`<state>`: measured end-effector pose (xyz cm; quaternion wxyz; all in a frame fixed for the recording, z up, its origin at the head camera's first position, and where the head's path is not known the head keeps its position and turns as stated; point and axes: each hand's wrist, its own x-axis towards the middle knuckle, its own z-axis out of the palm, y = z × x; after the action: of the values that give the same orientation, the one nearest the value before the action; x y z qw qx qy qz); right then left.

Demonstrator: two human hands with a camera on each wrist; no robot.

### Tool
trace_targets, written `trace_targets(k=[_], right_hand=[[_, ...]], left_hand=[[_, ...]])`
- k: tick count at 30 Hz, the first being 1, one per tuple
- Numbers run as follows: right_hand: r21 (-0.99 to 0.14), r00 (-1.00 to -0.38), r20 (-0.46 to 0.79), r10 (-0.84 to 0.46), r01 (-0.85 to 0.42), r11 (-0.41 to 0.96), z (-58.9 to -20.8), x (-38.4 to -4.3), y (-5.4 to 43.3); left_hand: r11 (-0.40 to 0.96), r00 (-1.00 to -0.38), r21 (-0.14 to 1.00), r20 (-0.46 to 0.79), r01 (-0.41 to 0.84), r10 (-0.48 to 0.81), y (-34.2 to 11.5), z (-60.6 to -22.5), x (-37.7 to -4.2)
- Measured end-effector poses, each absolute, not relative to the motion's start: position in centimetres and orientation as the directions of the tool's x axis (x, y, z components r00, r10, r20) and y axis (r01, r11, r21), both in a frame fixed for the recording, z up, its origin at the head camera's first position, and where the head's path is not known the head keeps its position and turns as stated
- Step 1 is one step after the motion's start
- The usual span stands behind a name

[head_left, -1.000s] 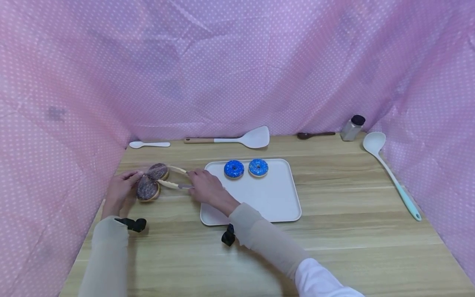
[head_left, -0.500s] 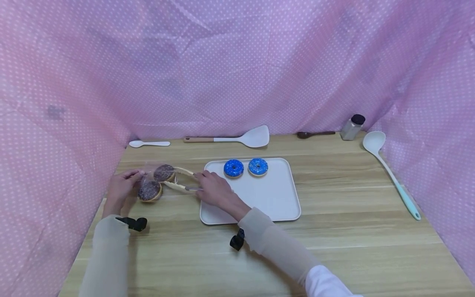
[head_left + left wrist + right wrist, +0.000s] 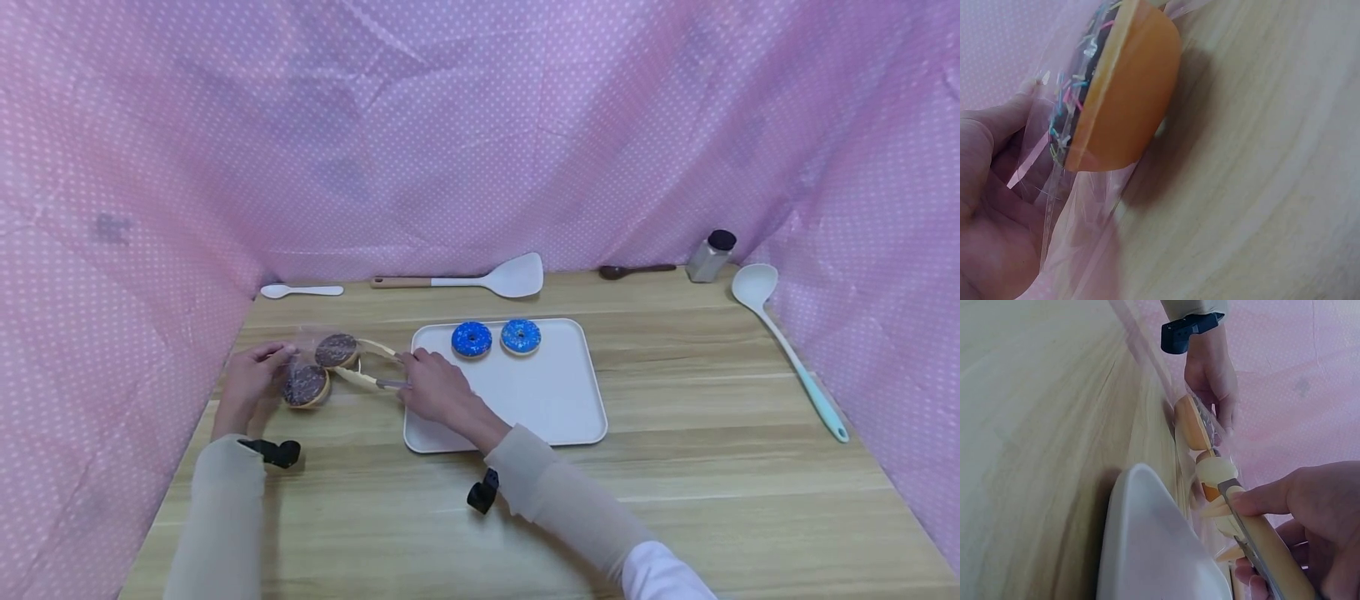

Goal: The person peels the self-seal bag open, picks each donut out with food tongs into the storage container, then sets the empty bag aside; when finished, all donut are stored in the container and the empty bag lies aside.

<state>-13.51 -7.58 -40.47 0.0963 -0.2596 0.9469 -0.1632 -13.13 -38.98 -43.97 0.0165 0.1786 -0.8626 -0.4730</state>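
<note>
My left hand point(image 3: 253, 382) pinches the edge of a clear plastic bag point(image 3: 1041, 150) at the left of the table. Inside the bag lies a brown-iced doughnut point(image 3: 306, 387) with coloured sprinkles, close to my left fingers. A second brown-iced doughnut point(image 3: 337, 350) is just beyond it, near the bag's mouth. My right hand point(image 3: 438, 390) grips a pair of tongs point(image 3: 1272, 556), whose pale tips lie on either side of that second doughnut. How firmly the tips press is unclear. Two blue-iced doughnuts, one darker point(image 3: 472, 340) and one lighter point(image 3: 521, 337), sit on a white tray point(image 3: 540, 408).
Along the back edge lie a small white spoon point(image 3: 303, 291), a spatula point(image 3: 513, 277) and a dark spoon point(image 3: 637, 272). A black-lidded shaker point(image 3: 707, 260) stands at the back right, beside a long ladle point(image 3: 787, 346). Pink dotted cloth point(image 3: 480, 150) hangs behind the table.
My right hand and the tongs have moved right, and the farther brown doughnut has shifted right with them. The nearer one has slid slightly right. My left hand has barely moved.
</note>
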Motion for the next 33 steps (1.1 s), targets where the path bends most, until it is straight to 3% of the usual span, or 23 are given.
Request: trace_targets(k=[11,22,33], right_hand=[[-0.372,-0.856,-0.082,-0.510,-0.448,0.813,-40.5,-12.4,-7.1],[-0.429,-0.873,-0.081,-0.481,-0.405,0.808,-40.3,-11.8,-6.7],[-0.467,-0.884,-0.138,-0.447,-0.340,0.816,-40.1,-11.2,-6.5]], left_hand=[[0.426,-0.927,0.848,-0.179,-0.315,-0.329,-38.9,-43.8,-13.2],[0.522,-0.946,0.820,-0.071,-0.235,-0.316,-38.3,-43.9,-13.3],[0.495,-0.942,0.838,-0.063,-0.230,-0.331,-38.2,-44.0,-13.2]])
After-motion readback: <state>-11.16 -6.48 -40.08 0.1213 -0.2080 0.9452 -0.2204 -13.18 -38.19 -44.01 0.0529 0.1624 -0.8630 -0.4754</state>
